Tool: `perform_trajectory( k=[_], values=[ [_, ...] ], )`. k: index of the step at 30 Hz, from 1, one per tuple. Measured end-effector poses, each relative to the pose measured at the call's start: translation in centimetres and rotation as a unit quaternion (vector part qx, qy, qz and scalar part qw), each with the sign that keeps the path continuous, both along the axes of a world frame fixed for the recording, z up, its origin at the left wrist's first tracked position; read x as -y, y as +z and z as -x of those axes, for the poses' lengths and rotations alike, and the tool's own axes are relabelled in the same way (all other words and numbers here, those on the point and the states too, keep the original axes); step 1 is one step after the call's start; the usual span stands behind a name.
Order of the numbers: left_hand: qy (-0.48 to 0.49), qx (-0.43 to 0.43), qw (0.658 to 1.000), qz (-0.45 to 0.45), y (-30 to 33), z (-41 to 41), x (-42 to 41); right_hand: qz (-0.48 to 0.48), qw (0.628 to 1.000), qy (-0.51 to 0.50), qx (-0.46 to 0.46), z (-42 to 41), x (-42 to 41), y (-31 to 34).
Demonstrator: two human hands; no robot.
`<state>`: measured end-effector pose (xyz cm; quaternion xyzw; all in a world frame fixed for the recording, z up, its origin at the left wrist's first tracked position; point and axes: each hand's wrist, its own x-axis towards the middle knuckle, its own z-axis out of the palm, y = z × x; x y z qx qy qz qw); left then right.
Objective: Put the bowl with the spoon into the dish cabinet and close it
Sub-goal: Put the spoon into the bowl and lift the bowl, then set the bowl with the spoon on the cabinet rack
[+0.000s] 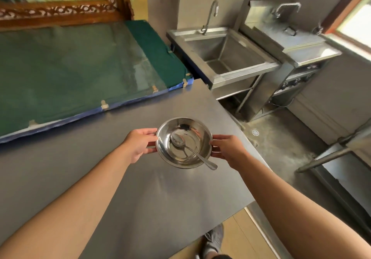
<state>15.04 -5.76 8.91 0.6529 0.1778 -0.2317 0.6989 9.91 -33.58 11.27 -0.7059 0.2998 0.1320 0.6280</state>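
Observation:
A shiny steel bowl [197, 136] sits low over the grey table [100, 168], near its right edge. A steel spoon [191, 151] lies inside it, its handle sticking out over the near right rim. My left hand [138, 145] grips the bowl's left rim, thumb on top. My right hand [228, 150] grips the right rim the same way. I cannot tell whether the bowl rests on the table or is just off it. No dish cabinet is clearly in view.
A green cloth under glass [80, 70] covers the surface behind the table. To the right stand a steel sink [222, 52] with a tap and a steel unit [297, 42] by the window. A steel frame [331, 156] juts in at the right. Concrete floor lies between.

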Motion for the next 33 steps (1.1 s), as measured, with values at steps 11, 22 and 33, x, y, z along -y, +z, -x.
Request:
perform_trajectory(
  k=[11,22,33],
  values=[
    [-0.152,0.051,0.985,0.065,9.0,-0.5,13.0,-0.024,0.977,-0.180,0.114,7.6,12.3,6.9],
    [-0.294,0.101,0.947,0.080,15.9,7.7,39.1,-0.031,0.923,-0.321,0.210,23.3,33.8,12.8],
    [-0.464,0.082,0.871,0.135,19.4,22.5,66.0,0.033,0.835,-0.495,0.240,44.8,51.8,16.3]
  ],
)
